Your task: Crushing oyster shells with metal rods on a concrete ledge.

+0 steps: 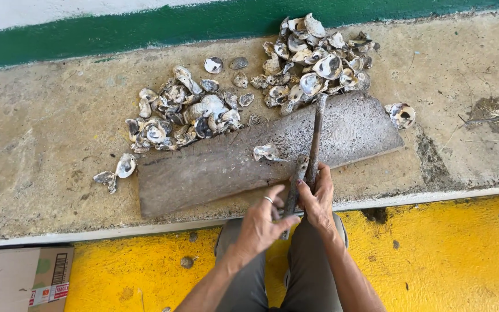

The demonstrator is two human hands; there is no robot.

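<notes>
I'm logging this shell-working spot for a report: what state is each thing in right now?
Left hand: gripping the lower rod.
Right hand: closed round both rods.
Metal rods: long one lies across the board.
Wooden board: flat, worn, powdered white.
Single shell: lying on the board.
Shell piles: heaped, opened halves.
Cardboard box: partly in view.

Two rusty metal rods [313,144], gripped upright over weathered board
</notes>
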